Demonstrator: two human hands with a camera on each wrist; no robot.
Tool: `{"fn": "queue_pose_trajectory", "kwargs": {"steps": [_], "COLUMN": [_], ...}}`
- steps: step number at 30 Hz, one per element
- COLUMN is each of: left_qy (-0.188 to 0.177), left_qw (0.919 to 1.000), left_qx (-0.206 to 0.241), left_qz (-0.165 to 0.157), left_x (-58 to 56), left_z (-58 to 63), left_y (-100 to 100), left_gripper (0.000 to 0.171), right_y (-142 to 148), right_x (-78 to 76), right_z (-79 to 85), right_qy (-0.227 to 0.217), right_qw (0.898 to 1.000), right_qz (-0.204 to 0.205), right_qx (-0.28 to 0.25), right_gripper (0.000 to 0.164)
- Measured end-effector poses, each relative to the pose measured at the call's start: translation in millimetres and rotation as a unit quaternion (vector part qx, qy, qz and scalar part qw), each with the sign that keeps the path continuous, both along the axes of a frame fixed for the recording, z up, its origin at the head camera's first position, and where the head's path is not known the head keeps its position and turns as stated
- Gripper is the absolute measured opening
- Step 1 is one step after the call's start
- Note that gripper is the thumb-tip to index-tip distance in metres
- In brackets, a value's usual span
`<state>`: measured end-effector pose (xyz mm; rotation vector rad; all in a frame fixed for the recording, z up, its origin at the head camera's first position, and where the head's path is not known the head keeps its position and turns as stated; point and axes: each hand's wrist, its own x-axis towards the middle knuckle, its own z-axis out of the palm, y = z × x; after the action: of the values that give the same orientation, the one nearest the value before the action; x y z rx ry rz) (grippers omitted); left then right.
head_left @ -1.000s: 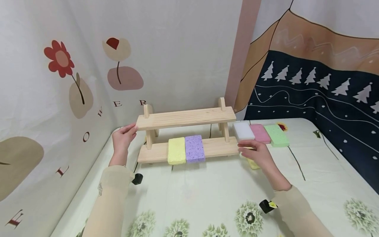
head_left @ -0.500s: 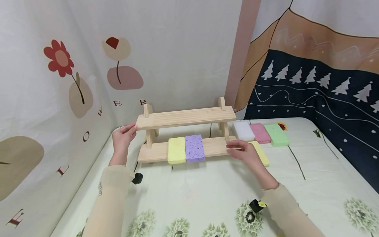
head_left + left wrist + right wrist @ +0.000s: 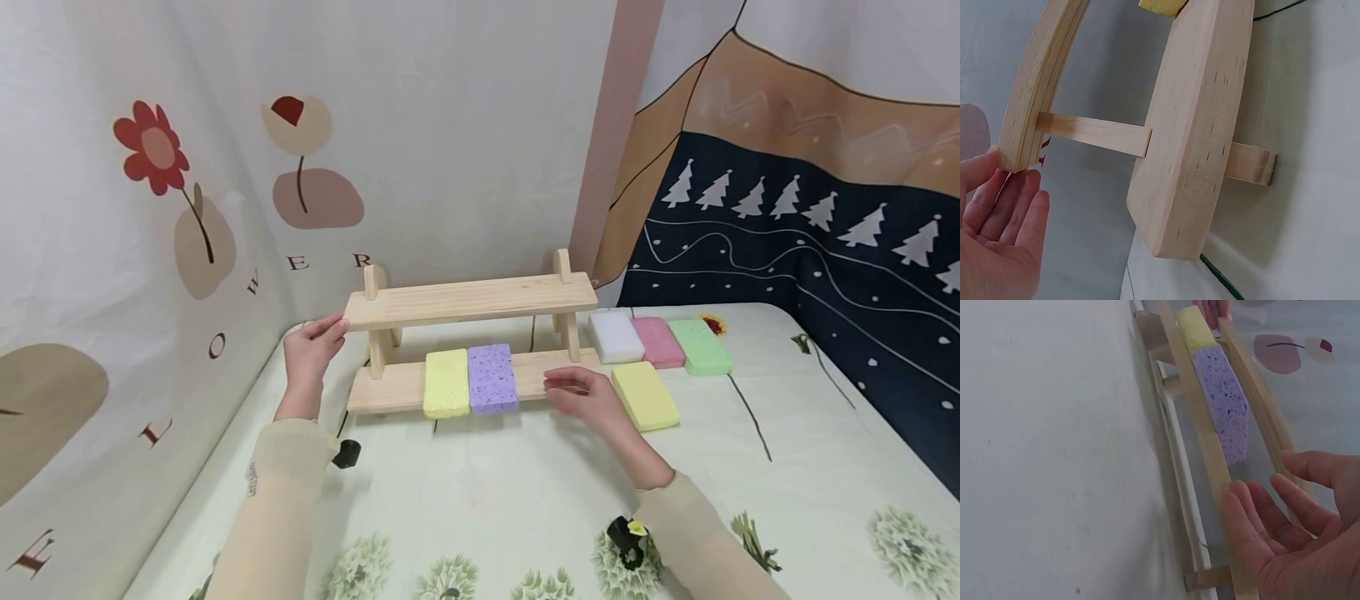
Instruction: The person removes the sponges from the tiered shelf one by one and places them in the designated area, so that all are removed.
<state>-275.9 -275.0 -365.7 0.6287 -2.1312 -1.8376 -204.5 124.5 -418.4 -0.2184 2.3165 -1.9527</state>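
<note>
A two-tier wooden shelf rack (image 3: 472,300) stands on the table. At the left end of its upper board, my left hand (image 3: 311,358) pinches the wood, with the thumb on one face and fingers on the other in the left wrist view. On the lower board a yellow sponge (image 3: 447,383) and a purple speckled sponge (image 3: 492,379) lie side by side, overhanging the front edge slightly. My right hand (image 3: 592,402) is at that board's front edge, right of the purple sponge. Its fingers are loosely bent and hold nothing; in the right wrist view they lie close to the board.
Right of the rack lie a white sponge (image 3: 617,337), a pink sponge (image 3: 658,342), a green sponge (image 3: 700,347) and, nearer, another yellow sponge (image 3: 645,396). Printed curtains (image 3: 465,142) rise behind the table. Each sleeve carries a small black device.
My right hand has moved left along the lower board's front edge, from its right end toward the purple sponge, uncovering the loose yellow sponge. The left hand has stayed on the upper board.
</note>
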Motion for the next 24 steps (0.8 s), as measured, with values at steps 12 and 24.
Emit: {"fn": "queue_pose_trajectory", "kwargs": {"steps": [12,24], "left_qy": [0.000,-0.004], "left_qw": [1.0000,0.9999], "left_qx": [0.008,0.016], "left_qz": [0.000,0.002], "left_x": [0.5,-1.0], "left_z": [1.4,1.7], "left_y": [1.3,0.9], "left_gripper": [0.041,0.041], "right_y": [-19.4,-37.9], "right_x": [0.9,1.5], "right_z": [-4.2,-7.4], "right_qy": [-0.009,-0.025], "right_qw": [1.000,0.999], "right_qz": [-0.001,-0.007], "right_qx": [-0.009,-0.025], "right_gripper": [0.039,0.040]}}
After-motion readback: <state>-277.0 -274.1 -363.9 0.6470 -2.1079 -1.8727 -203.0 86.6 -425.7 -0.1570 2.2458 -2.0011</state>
